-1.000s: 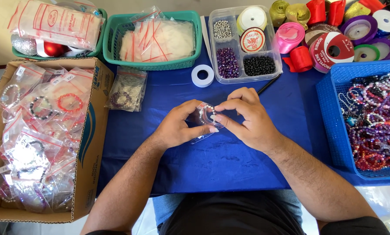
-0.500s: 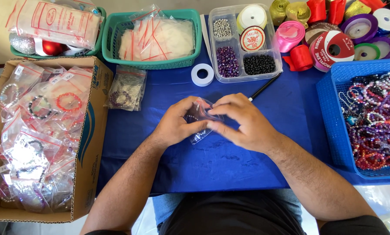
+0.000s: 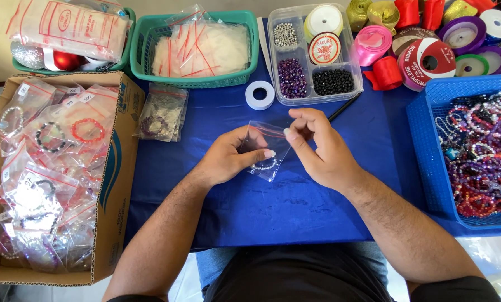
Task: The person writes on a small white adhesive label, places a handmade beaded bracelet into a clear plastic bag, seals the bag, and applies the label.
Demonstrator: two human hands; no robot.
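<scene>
- The left hand pinches a small clear zip bag between thumb and fingers, gripping its left side.
- The right hand pinches the top edge of the bag with thumb and forefinger pressed together; its other fingers are curled.
- The bag sits at the centre of the blue tablecloth, between both hands, with a beaded bracelet inside.
- At 12 o'clock of the hands: a white tape roll and a clear bead box.
- At 9 o'clock: a cardboard box full of bagged bracelets.
- At 3 o'clock: a blue basket of loose bracelets.
- At 11 o'clock: a green basket of empty bags.
</scene>
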